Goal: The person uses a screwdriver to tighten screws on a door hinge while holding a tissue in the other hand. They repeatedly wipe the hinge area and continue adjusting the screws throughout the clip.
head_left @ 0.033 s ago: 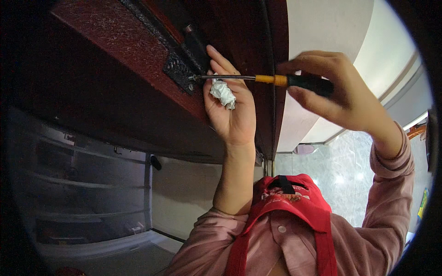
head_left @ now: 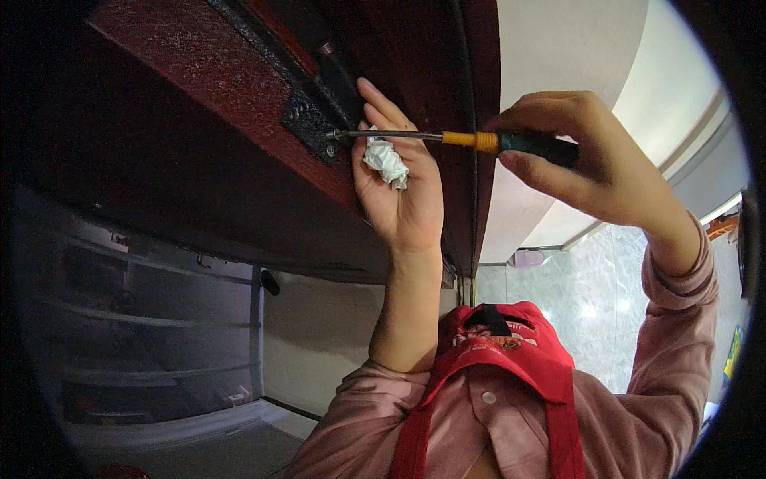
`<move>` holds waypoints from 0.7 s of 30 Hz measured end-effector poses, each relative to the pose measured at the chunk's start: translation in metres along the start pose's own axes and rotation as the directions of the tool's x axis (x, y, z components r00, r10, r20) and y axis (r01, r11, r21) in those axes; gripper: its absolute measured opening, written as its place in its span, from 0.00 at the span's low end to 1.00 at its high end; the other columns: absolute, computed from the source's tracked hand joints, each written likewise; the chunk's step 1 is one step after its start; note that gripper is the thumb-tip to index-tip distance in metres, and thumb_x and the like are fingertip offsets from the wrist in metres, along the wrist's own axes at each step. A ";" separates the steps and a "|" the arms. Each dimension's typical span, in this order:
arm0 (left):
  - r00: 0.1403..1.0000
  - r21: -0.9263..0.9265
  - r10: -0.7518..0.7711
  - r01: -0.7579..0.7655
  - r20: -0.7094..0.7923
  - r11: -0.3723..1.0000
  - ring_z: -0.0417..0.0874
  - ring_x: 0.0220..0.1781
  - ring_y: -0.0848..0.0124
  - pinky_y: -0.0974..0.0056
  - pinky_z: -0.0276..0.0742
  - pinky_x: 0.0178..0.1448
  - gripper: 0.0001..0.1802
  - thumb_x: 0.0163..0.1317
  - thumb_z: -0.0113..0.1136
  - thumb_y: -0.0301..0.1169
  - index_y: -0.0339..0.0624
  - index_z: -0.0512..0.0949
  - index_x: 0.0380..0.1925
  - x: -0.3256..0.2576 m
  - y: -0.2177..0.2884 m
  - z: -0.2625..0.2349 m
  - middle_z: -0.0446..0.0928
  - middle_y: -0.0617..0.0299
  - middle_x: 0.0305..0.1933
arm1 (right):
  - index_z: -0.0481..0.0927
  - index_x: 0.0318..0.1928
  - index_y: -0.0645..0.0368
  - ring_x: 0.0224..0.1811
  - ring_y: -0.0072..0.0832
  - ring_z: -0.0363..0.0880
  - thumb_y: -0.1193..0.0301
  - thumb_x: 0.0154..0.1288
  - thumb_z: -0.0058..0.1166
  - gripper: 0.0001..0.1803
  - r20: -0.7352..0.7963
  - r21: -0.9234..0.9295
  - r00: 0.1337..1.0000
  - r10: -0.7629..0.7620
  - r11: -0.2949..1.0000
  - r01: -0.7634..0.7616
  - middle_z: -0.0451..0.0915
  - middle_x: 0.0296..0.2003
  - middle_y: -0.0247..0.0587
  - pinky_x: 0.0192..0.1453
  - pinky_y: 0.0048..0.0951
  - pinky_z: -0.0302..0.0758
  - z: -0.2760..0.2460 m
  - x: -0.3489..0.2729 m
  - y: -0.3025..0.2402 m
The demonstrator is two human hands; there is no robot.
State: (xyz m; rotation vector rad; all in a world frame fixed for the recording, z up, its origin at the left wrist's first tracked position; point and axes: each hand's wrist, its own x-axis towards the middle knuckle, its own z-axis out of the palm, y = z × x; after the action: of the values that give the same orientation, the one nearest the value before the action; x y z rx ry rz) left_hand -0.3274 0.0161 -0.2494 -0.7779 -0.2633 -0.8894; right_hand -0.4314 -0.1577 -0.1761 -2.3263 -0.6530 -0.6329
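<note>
A screwdriver (head_left: pixel 403 134) with a yellow collar and dark green handle lies level across the view, my right hand (head_left: pixel 594 148) closed around its handle. Its tip meets a screw (head_left: pixel 334 135) at the edge of a black metal plate (head_left: pixel 307 124) on the dark reddish-brown wood. Beneath the shaft, my left hand (head_left: pixel 411 195) is turned palm toward me, a crumpled white paper (head_left: pixel 387 164) held in it. Its upper fingers stretch up beside the dark metal part above the plate, and its thumb side is close to the screw.
A dark reddish-brown wooden panel (head_left: pixel 215 104) spans the upper left. White surfaces (head_left: pixel 550 56) rise at the right, above a shiny tiled floor (head_left: pixel 590 303). At the lower left stands a glazed frame with rails (head_left: pixel 159 311). My red apron (head_left: pixel 511 351) shows below.
The fingers of my right hand have shifted slightly on the screwdriver handle. My left hand and the crumpled paper stay almost where they were.
</note>
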 end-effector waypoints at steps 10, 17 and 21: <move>1.000 0.029 -0.011 0.011 0.005 1.000 0.78 0.59 0.62 0.63 0.80 0.57 0.21 0.63 0.49 0.18 0.39 0.69 0.58 0.003 0.004 -0.001 0.70 0.60 0.64 | 0.77 0.47 0.65 0.35 0.38 0.81 0.78 0.56 0.62 0.17 -0.034 -0.296 0.999 -0.010 0.955 -0.001 0.77 0.36 0.47 0.39 0.30 0.78 0.010 -0.002 -0.009; 1.000 0.015 -0.012 0.011 0.014 1.000 0.77 0.59 0.60 0.62 0.79 0.58 0.23 0.64 0.48 0.18 0.40 0.68 0.59 0.004 0.009 -0.003 0.70 0.60 0.64 | 0.79 0.45 0.64 0.33 0.37 0.80 0.76 0.55 0.63 0.16 -0.081 -0.203 0.995 -0.051 0.979 0.033 0.78 0.36 0.46 0.35 0.31 0.78 0.005 -0.001 -0.003; 0.999 0.038 0.036 -0.036 -0.005 0.999 0.78 0.59 0.59 0.62 0.79 0.58 0.24 0.64 0.47 0.18 0.41 0.67 0.61 0.006 0.002 -0.004 0.70 0.58 0.64 | 0.80 0.40 0.62 0.32 0.43 0.80 0.73 0.53 0.65 0.14 -0.205 -0.239 0.965 -0.166 0.964 0.115 0.79 0.35 0.45 0.35 0.35 0.76 0.007 0.000 0.004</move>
State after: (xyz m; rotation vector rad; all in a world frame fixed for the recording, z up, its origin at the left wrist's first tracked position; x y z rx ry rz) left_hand -0.3225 0.0106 -0.2496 -0.7426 -0.2595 -0.8504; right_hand -0.4275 -0.1551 -0.1829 -2.3788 -0.6753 -1.0683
